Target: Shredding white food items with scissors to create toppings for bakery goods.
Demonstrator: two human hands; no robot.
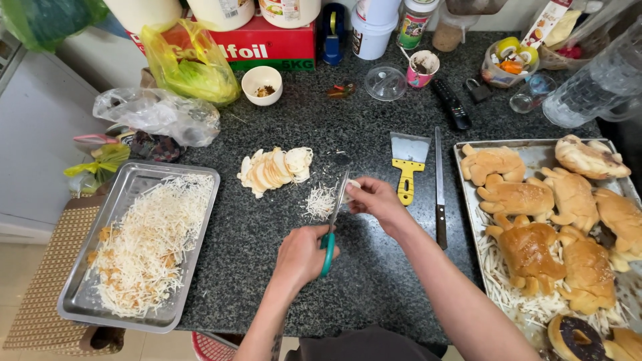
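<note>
Scissors (332,227) with green handles, blades open.

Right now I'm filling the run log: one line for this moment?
left hand: grips scissors | right hand: holds bread slice at blades | shreds beneath

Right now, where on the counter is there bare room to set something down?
Bare granite lies between the left tray of shreds and the left hand working scissors, and ahead of the bread slices. It is crowded near the scraper, knife and pastry tray, and along the back.
</note>
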